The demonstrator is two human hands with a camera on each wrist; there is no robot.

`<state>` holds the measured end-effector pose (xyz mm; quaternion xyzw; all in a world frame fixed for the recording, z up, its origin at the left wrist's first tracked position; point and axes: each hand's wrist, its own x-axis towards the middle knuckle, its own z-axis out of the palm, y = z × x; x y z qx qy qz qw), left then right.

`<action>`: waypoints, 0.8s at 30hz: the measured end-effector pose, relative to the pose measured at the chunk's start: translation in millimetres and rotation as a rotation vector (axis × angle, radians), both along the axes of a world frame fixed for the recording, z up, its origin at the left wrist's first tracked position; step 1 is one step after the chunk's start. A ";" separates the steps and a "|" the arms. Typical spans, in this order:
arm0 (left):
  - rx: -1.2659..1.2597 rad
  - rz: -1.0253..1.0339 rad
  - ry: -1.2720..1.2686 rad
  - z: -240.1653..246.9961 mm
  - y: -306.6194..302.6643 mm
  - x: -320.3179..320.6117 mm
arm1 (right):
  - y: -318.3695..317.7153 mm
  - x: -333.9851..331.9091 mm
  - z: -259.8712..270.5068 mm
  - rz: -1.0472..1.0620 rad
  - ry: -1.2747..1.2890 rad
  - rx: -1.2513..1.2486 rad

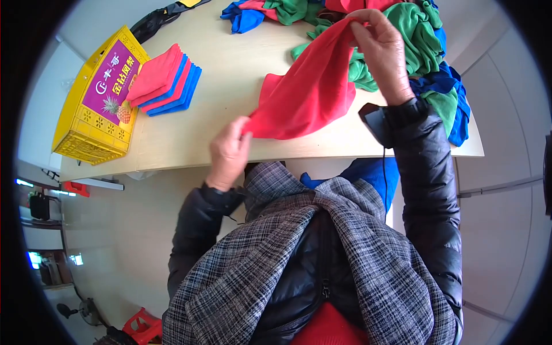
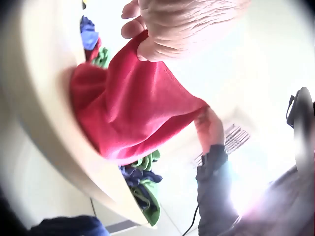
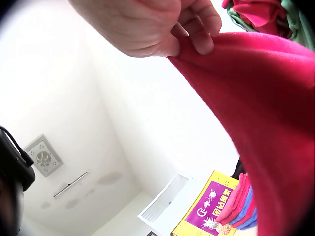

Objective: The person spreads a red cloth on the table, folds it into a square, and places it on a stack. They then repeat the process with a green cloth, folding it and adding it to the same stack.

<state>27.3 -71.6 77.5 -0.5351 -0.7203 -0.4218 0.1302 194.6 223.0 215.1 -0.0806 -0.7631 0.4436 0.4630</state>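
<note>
A red cloth (image 1: 310,92) is stretched between my two hands over the table. My left hand (image 1: 228,154) pinches its near left corner, while my right hand (image 1: 382,52) grips the upper right corner and lifts it higher. In the left wrist view the red cloth (image 2: 138,103) sags between both hands, its lower part lying along the table edge. Thumb and fingers of the right hand (image 3: 162,24) pinch the cloth's edge in the right wrist view. To the left, a neat stack of folded red and blue cloths (image 1: 164,80) lies against a yellow box.
The yellow box (image 1: 95,135) with a purple label stands at the table's left. A loose heap of green, blue and red cloths (image 1: 417,40) covers the back right, spilling toward the right edge. A black item (image 1: 164,22) lies at the back left. The table's front edge (image 1: 276,156) runs before my body.
</note>
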 end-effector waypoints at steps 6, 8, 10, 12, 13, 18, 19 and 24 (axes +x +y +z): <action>0.127 0.094 0.300 124.2 -19.1 -59.1 | -5.9 29.4 62.5 0.003 0.024 -0.103; 0.129 0.119 0.266 163.2 -22.2 -60.8 | -10.1 39.2 83.1 -0.001 0.026 -0.123; 0.143 0.103 0.381 195.0 -19.8 -57.7 | -13.4 49.2 95.9 0.004 0.022 -0.167; 0.157 0.083 0.499 210.2 -15.3 -58.4 | -14.8 57.9 99.8 0.008 -0.035 -0.184; 0.150 0.071 0.441 215.3 -12.4 -59.6 | -14.6 62.1 101.6 0.014 -0.097 -0.202; 0.045 0.081 0.497 221.5 -8.6 -64.6 | -16.2 55.8 93.4 -0.011 -0.078 -0.255; 0.000 0.090 0.585 222.8 -8.1 -65.0 | -16.3 54.5 93.7 -0.011 -0.075 -0.254; -0.136 0.178 0.830 227.1 -11.9 -76.2 | -15.7 46.7 88.4 0.074 -0.097 -0.165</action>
